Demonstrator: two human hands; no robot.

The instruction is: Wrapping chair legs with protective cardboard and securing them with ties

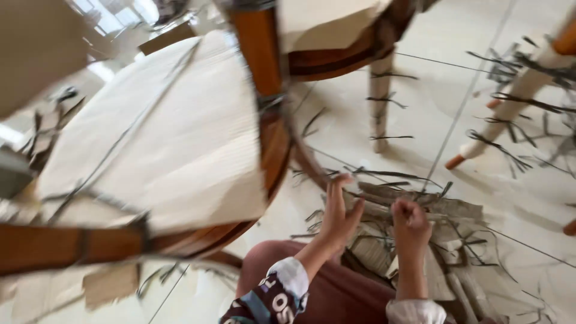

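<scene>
Down on the floor, the person has a wooden chair (180,150) tipped over in front of them, its pale wrapped seat facing up at us and its brown frame running around the edge. The left hand (337,210) is up at the lower right of that chair, just beside the curved brown leg (306,157), fingers spread and partly curled; it is blurred, so I cannot tell whether it actually grips the leg or a strip of wrapping there. The right hand (410,223), further right of the chair, is balled into a fist, closed on what looks like a thin strip of wrapping, though the blur hides just what it holds. Right of the chair, beneath both hands, lies a heap of torn cardboard scraps and dark plastic straps (420,240) on the pale tiled floor (420,96). Beyond the chair, up and to the right, stand more chair legs wrapped in paper and banded with dark straps (380,102).
</scene>
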